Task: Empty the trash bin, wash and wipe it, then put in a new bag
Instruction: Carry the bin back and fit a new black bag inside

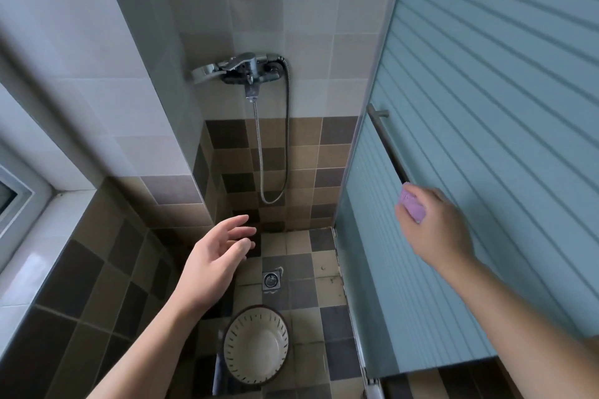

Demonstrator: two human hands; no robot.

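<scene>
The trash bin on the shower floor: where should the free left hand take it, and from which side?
Probably by the rim, from above. The trash bin stands upright and empty, mouth open to the camera, and its slotted wall offers little else to hold. The open left hand hovers above it; the right hand is busy with a purple cloth.

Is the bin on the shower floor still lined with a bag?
No. The trash bin stands upright on the floor tiles with its slotted inner wall and bare bottom showing, no bag in it.
</scene>
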